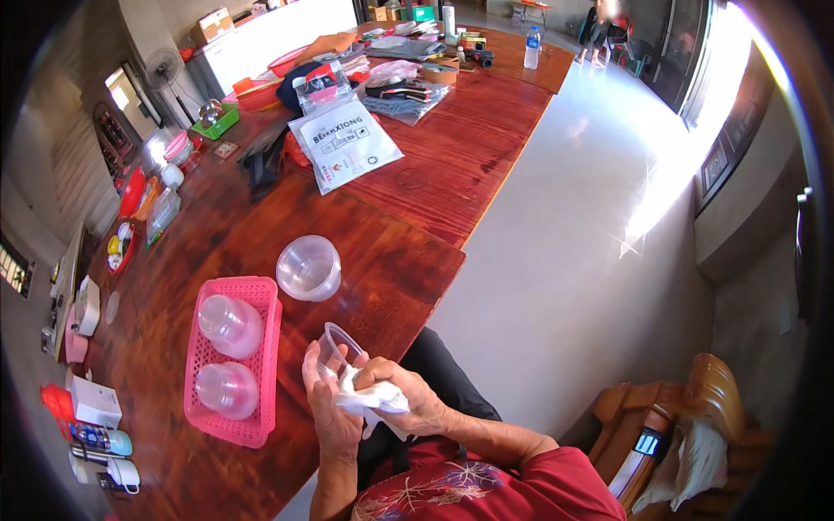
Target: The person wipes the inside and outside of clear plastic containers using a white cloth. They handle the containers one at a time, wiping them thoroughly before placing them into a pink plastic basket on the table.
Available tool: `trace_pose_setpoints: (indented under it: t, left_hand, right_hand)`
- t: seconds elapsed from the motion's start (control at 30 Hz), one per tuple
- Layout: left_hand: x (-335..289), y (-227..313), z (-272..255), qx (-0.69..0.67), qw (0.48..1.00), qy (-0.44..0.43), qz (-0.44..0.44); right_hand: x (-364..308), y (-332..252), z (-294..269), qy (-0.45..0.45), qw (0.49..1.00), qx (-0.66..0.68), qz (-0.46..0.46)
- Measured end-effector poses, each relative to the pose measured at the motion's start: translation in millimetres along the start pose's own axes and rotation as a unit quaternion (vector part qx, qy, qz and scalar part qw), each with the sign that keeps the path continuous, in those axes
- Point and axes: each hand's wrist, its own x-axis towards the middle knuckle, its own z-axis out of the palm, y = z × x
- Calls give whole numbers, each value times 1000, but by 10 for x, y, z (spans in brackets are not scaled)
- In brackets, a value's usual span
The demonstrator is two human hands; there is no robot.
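My left hand [323, 395] holds a clear plastic bowl [337, 346], tilted on its side just past the table's edge. In my right hand [404, 392] is a bunched white cloth [373, 398], pressed to the bowl's rim, with a loose end hanging down. Another clear plastic bowl [309, 268] stands on the table beyond my hands. To the left a pink basket [271, 365] contains two upside-down piles of clear bowls, one far pile [231, 326] and one near pile [228, 390].
A white printed bag [346, 143] lies farther up the wooden table [391, 260]. Behind it are heaped bags and a water bottle [532, 48]. Boxes, cups and a red tray [122, 247] line the left edge. A wooden chair [660, 408] stands at right; a person [598, 30] is far off.
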Motion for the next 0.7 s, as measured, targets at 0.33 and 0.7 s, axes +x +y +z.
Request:
trace_pose_setpoints:
  t: [0.33,0.7]
  left_hand:
    - [-8,-6,-127,-78,992,-27,-96]
    - [118,144,-112,112,991,-22,-74]
  right_hand:
    - [-39,22,-309,-164,927,166,294]
    - [298,194,-93,-204,916,-336,-77]
